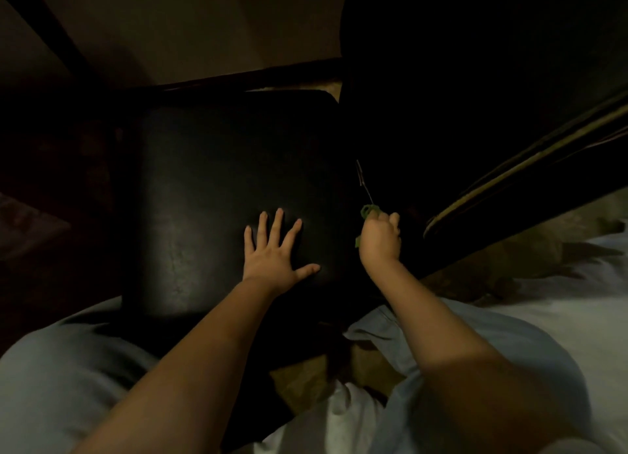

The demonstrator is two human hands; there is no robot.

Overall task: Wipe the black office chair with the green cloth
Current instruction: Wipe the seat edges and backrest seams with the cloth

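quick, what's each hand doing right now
Left hand: open, fingers spread flat on the black chair seat.
Right hand: closed round the green cloth.

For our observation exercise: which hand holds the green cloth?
The right hand, curled round the green cloth; the left hand lies flat on the chair seat.

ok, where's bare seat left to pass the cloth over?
Free: the black seat left of the left hand out to its left edge, and beyond it to the far edge. Crowded: the near right corner, where the left hand lies flat and the right hand grips the green cloth.
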